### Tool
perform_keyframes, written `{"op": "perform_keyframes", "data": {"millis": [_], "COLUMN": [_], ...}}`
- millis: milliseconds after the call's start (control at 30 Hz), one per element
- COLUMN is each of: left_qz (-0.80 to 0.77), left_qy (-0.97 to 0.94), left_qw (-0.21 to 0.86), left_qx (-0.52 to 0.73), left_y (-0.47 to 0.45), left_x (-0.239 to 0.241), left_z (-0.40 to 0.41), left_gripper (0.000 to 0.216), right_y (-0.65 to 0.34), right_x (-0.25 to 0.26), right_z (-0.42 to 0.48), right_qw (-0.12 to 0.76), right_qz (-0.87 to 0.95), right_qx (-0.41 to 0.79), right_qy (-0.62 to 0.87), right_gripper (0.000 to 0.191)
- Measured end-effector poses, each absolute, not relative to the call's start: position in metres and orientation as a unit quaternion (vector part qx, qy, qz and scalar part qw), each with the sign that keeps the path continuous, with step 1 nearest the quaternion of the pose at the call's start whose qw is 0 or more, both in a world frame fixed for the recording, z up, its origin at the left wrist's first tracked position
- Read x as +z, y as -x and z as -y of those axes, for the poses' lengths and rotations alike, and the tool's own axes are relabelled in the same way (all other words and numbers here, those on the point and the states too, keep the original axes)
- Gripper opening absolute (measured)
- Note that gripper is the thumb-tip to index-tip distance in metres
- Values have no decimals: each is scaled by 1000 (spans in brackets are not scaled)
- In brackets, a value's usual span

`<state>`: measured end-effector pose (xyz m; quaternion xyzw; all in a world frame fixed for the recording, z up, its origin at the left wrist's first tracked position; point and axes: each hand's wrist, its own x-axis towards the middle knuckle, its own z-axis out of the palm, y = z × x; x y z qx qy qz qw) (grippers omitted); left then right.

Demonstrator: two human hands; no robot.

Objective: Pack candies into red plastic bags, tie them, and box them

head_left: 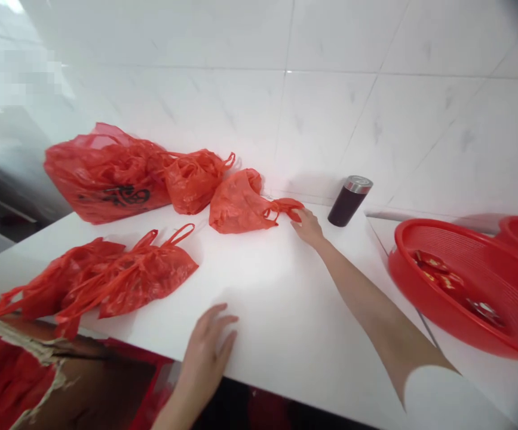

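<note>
My right hand (307, 226) reaches far across the white counter (285, 310) and touches the knotted handles of a small red plastic bag (241, 204); its fingers are curled at the handles. My left hand (209, 352) lies flat on the counter near the front edge, fingers spread, holding nothing. Two more tied red bags (106, 280) lie to the left of that hand.
A large red bag (101, 176) and a smaller one (193, 179) rest against the tiled wall. A dark cylinder with a metal lid (348, 202) stands right of my right hand. A red basket (474, 286) with small wrapped items sits far right. A torn cardboard box (25, 370) is below left.
</note>
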<state>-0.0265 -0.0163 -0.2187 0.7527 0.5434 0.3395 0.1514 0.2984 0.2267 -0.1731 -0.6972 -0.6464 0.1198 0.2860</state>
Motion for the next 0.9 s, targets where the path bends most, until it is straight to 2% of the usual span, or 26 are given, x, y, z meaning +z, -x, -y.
{"op": "perform_keyframes", "data": {"millis": [200,367,433,567,667,700,800,900], "left_qz": [-593,-573,-554,-518,-471,-448,-400,-422], "left_qy": [-685,-678,-679,-657,-639,-635,-579,-405], "left_qw": [255,306,314,308,355,394,524,591], "left_qx": [337,343,367,453,494,491,479,555], "left_y": [34,39,28,-14,-46,-54,-63,-49], "left_x": [-228,-216,-214,-200,-181,-174,-162,-160], "left_z": [42,27,19,5,-2,-3,-11,-22], "left_gripper": [22,21,24,47,70,68,34,30], "right_y": [-297,-319,-329,-325,-302,-295,-284,-294], "right_x": [-182,-190,-183,-158,-145,-144,-151,-165], "right_z": [-238,-156,-110,-27,12,20,29,31], "right_qw": [213,209,215,343,410,415,416,486], "right_qz": [647,628,634,592,561,563,583,581], "right_qx": [104,120,181,430,488,491,475,404], "right_qy": [725,740,721,590,528,519,512,513], "right_gripper": [37,22,15,19,20,21,19,13]}}
